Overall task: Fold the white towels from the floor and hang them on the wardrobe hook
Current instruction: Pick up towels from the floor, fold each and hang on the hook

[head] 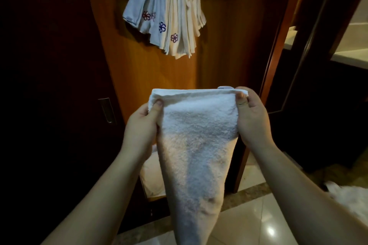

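Head view shows a nubby white terry towel [196,145], folded and tapering downward to a narrow tail. Its hemmed top edge runs level between both hands; its long axis hangs straight down below them. The left hand [142,127] pinches the top-left corner, thumb in front. The right hand [252,114] pinches the top-right corner. Above both hands, smooth folded towels [167,14] with embroidered flowers hang against the glossy wooden wardrobe [223,45].

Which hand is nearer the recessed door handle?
Left. The left hand grips the towel just right of the door handle; the right hand holds the towel's far corner, further right.
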Demonstrator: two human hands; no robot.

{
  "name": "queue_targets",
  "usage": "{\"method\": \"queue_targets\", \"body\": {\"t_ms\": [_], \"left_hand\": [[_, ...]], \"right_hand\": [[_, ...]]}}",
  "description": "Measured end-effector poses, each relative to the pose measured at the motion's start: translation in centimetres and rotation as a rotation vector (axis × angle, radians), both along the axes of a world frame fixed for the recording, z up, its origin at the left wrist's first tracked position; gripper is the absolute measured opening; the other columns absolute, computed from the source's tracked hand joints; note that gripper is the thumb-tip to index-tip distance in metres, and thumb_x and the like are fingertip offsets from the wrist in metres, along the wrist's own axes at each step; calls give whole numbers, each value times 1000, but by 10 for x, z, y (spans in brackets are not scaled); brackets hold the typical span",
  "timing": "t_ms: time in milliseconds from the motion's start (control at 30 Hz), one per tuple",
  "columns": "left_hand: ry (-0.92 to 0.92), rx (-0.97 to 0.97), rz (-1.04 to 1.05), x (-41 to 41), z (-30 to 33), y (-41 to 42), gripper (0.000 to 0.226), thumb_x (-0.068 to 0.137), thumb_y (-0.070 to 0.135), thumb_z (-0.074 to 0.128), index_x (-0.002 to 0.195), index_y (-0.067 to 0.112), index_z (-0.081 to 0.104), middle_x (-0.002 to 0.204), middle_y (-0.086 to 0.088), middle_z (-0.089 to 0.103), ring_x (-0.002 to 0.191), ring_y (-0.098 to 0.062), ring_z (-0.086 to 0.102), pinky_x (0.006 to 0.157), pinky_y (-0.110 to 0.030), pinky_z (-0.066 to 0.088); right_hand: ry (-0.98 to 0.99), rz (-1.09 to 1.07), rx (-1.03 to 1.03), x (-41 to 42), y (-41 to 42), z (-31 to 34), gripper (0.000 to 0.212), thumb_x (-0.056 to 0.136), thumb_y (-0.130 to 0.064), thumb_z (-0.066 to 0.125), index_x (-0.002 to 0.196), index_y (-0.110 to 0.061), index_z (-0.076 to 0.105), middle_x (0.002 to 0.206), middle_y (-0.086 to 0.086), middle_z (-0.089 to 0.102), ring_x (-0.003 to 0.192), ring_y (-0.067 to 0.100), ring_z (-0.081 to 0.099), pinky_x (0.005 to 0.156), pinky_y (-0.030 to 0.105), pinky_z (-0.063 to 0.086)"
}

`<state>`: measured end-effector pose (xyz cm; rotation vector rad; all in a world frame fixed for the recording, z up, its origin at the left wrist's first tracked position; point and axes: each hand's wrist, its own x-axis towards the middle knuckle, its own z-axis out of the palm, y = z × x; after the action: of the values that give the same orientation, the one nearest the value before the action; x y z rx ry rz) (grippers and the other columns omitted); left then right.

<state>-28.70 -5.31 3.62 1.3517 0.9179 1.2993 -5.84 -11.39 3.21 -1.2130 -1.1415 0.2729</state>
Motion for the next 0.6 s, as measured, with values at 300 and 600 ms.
{"method": "queue_targets", "body": {"t_ms": [300,600], "left_hand": [[201,467,294,7,-12,2,39,103,48,44,82,21,64,81,0,63,73,-7,57,62,-26,42],[101,307,57,-3,2,13,22,83,54,68,83,32,75,76,13,71,68,0,64,60,-18,50]], "right_hand": [[50,-67,76,-7,-2,-4,36,106,-49,41,109,-25,67,113,-27,70,89,-4,65,65,7,44],[50,-82,24,-2,4,1,37,102,-61,42,106,-36,69,112,-20,71,93,2,67,72,27,50]]}}
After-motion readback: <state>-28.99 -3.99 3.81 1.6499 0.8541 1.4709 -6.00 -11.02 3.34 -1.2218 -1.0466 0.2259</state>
